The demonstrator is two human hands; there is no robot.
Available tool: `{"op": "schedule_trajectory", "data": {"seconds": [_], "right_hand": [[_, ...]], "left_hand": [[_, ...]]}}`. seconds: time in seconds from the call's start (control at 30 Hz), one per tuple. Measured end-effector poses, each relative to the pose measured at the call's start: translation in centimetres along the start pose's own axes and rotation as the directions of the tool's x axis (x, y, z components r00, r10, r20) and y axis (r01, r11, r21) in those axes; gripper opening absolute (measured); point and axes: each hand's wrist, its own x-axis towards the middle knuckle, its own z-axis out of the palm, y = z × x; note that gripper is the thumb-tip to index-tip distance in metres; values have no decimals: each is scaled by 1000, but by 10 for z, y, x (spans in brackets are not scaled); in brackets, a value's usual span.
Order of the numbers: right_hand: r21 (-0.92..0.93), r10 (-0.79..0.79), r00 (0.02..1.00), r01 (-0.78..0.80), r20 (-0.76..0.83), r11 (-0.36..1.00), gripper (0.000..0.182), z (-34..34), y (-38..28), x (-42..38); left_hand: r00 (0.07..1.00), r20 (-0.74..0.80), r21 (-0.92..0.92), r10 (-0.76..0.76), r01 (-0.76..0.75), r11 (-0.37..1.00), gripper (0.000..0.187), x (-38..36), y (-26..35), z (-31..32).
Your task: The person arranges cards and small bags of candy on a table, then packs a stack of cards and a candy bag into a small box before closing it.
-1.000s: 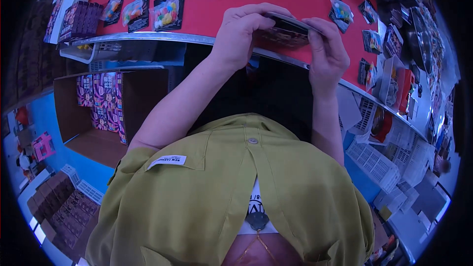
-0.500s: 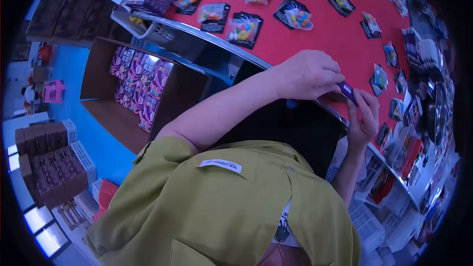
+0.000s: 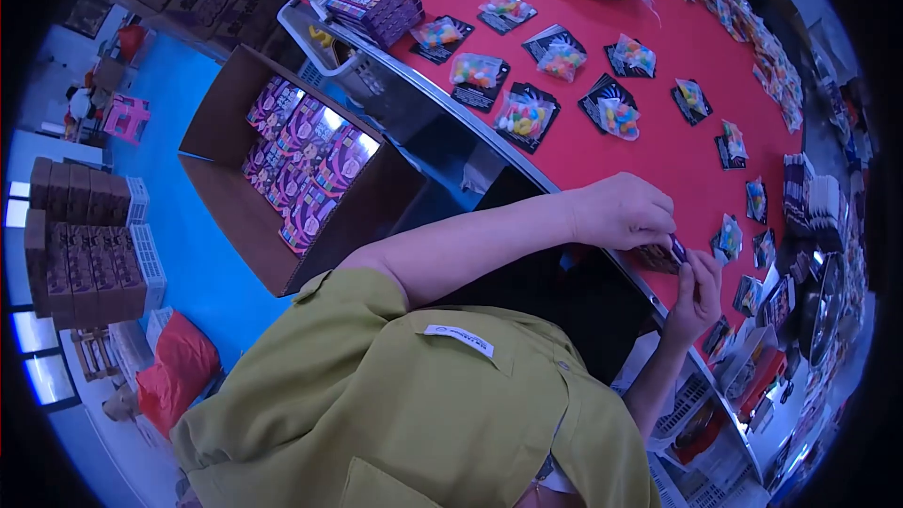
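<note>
Between my two hands is a small purple box (image 3: 661, 259), held at the near edge of the red table. My left hand (image 3: 621, 212) is closed, its fingers pinching the box's upper end. The thumb and fingers of my right hand (image 3: 696, 293) grip the other end from the right. My fingers cover part of the box. On the table beyond lie clear bags of coloured candies (image 3: 618, 119), each on black printed cards (image 3: 591, 105); the closest to my right hand is another candy bag (image 3: 729, 237).
A brown carton (image 3: 221, 216) of printed purple boxes (image 3: 310, 165) stands left of the table. Purple boxes (image 3: 376, 5) are stacked at the table's far left corner, beside a white basket (image 3: 315, 42). Folded cartons (image 3: 823, 212) stand at right. Many candy bags (image 3: 752, 23) line the far edge.
The camera view has shifted, so the table and carton appear lower and further right. Both hands still hold the box, which is now turned to show more of its side.
</note>
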Motion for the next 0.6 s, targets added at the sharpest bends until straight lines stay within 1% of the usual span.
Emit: {"op": "schedule_trajectory", "data": {"seconds": [0.03,0.07,0.1,0.13,0.17,0.2,0.23,0.27,0.3,0.33,0.37,0.4,0.47,0.5,0.53,0.57,0.6], "right_hand": [[10,-12,1000,11,3,1000,16,1,1,-1],[-67,-112,994,113,14,991,17,1,3,-3],[-144,-207,978,210,31,967,18,1,5,-4],[-227,-250,966,259,68,939,21,-2,5,-5],[-227,-250,965,261,74,938,21,-2,5,-5],[-273,-294,951,309,93,911,22,-2,5,-5],[-319,-338,935,355,111,879,24,-3,5,-4],[-322,-338,934,357,115,877,24,-3,6,-2],[-357,-397,908,418,136,835,24,-3,7,2],[-393,-445,881,471,160,790,25,-3,8,4],[-358,-440,887,461,144,812,25,1,5,9],[-358,-408,904,427,130,831,24,-1,3,12],[-173,-286,958,287,31,942,21,0,0,13],[-150,-262,965,259,2,954,21,1,-2,11],[-109,-242,970,238,-25,965,20,1,-2,9],[-141,-219,975,213,-29,967,20,2,-1,7],[-100,-217,975,212,-41,972,20,4,1,4]], "left_hand": [[1000,-28,-56,5,-7,998,18,-4,0,2],[998,-57,-112,9,-15,994,20,-5,2,0],[998,-61,-103,8,-14,995,20,-7,3,-4],[997,-23,-4,73,-74,997,22,-10,4,-6],[991,21,88,133,-134,987,26,-12,7,-8],[991,16,87,130,-131,988,26,-15,7,-7],[987,31,153,160,-163,975,27,-17,5,-6],[981,46,218,188,-194,956,29,-18,5,-8],[981,42,217,188,-193,957,29,-18,5,-9],[988,41,215,146,-152,965,30,-19,5,-9],[993,43,186,107,-113,976,32,-19,7,-5],[997,-6,179,80,-77,981,31,-18,6,0],[994,-110,112,13,-1,994,32,-16,5,12],[988,-149,82,-42,55,995,34,-18,7,13],[984,-156,28,-85,90,996,35,-19,7,15],[979,-158,-10,-129,129,992,37,-19,9,15],[981,-148,-37,-129,125,991,37,-20,11,17]]}}
